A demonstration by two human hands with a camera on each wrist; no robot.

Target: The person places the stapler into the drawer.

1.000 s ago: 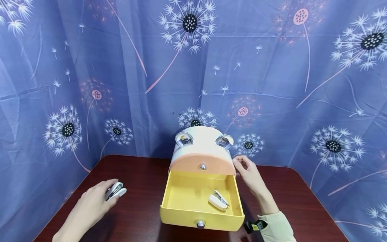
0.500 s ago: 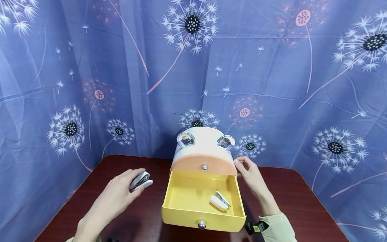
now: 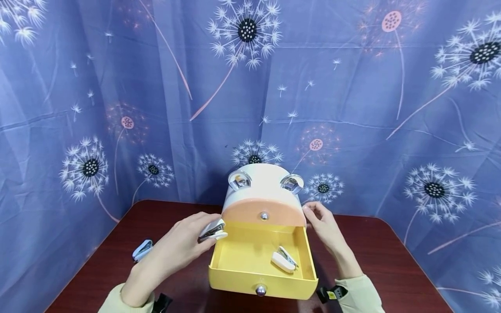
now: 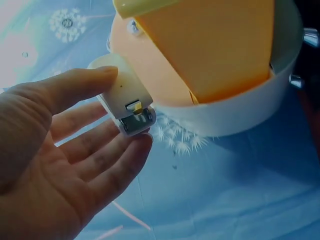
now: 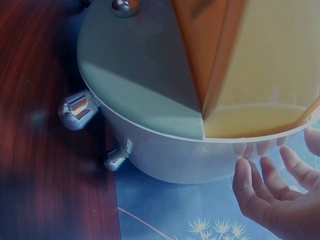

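My left hand (image 3: 182,239) pinches a small white stapler (image 3: 212,230) between thumb and fingers, at the left edge of a pulled-out yellow drawer (image 3: 235,280). In the left wrist view the stapler (image 4: 127,92) has its front end pointing away from the palm. Inside the drawer, toward the right, lies another white stapler (image 3: 283,260). The drawer belongs to a white rounded desktop cabinet (image 3: 266,180) with a closed peach drawer (image 3: 244,211) above. My right hand (image 3: 322,224) is at the cabinet's right side, its relaxed fingertips (image 5: 242,167) right at the white wall.
A light blue stapler (image 3: 142,251) lies on the dark red-brown table (image 3: 375,252), left of my left forearm. Two round, shiny eye-like pieces (image 3: 239,180) stick up from the cabinet top. A blue dandelion-print curtain (image 3: 203,108) hangs close behind the table.
My left hand has carried the white stapler rightward from the table's left side to the drawer's edge. The blue stapler has come into view behind it. The right hand stays put.
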